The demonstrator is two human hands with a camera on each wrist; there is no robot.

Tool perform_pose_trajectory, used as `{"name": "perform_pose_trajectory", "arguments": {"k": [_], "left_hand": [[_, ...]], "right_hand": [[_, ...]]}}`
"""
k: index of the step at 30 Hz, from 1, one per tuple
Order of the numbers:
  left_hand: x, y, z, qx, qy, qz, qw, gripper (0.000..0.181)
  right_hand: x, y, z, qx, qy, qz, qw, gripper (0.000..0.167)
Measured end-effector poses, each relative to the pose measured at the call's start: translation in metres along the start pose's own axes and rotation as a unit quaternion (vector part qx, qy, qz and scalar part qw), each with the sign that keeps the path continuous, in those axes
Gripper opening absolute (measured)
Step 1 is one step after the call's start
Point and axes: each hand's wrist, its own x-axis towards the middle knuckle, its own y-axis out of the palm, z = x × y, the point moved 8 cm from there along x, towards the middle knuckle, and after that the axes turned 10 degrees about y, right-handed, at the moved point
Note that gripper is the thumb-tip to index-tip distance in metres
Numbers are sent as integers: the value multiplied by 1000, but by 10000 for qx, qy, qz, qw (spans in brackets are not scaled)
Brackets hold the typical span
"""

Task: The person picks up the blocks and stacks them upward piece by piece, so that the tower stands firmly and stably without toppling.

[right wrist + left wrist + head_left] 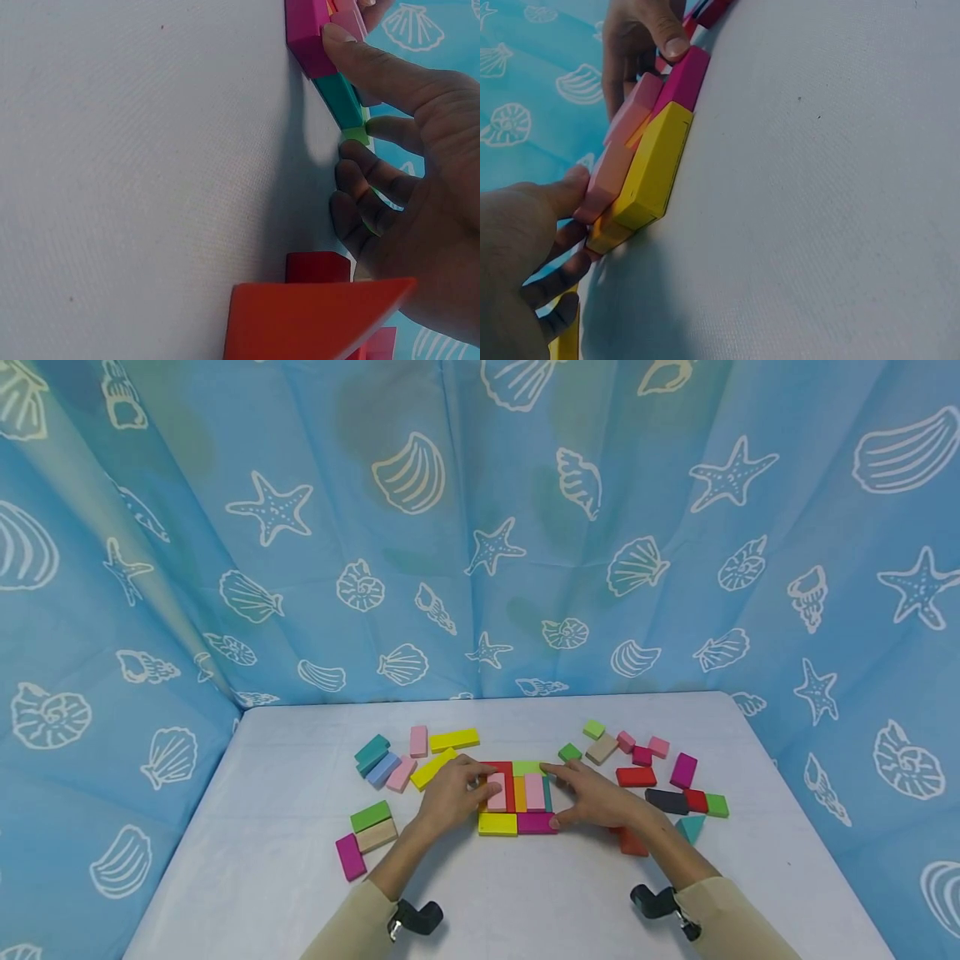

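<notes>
Low in the middle of the white table lies a close-packed group of coloured blocks, with a yellow block [498, 825] and a magenta block [537, 823] along its near side. On top lie two pink blocks, a left pink block [497, 795] and a right pink block [534, 793]. My left hand [454, 795] holds the left pink block with thumb and index finger. From the other side my right hand [600, 797] rests its thumb on the magenta block's end. Its index finger reaches the light green block [527, 768] at the far side, beside a teal block [339, 101].
Loose blocks lie at the left, among them a yellow block [453, 739], a teal block [372, 752] and a green block [371, 815]. At the right are a black block [667, 802], a red block [636, 777] and an orange-red block [300, 319] near my right wrist. A shell-patterned curtain [480, 602] hangs behind.
</notes>
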Motion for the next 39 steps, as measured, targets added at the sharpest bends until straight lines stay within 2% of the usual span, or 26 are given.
{"name": "perform_pose_trajectory", "arguments": {"k": [4, 8, 10, 13, 16, 20, 39], "left_hand": [[0, 0, -1, -9, 57, -79, 10000, 43], [-2, -2, 0, -84, 205, -141, 9997, 59], [-3, 1, 1, -50, 326, 68, 9994, 76], [-5, 8, 1, -108, 531, 615, 9966, 100], [-9, 14, 2, -68, 675, 1058, 9921, 115], [-12, 16, 1, 62, 789, 1164, 9900, 117], [-13, 19, 2, 100, 852, 1069, 9906, 112]], "right_hand": [[0, 0, 0, -1, 22, 9, 10000, 103], [1, 0, -1, -2, 34, 25, 10000, 103], [1, 0, -1, -15, 7, 48, 10000, 103], [2, 1, -1, -37, -16, 70, 10000, 102], [3, 0, -2, -41, 14, 73, 10000, 102], [2, 0, -2, -47, 24, 72, 10000, 102], [0, -1, -1, 5, -12, 75, 10000, 102]]}}
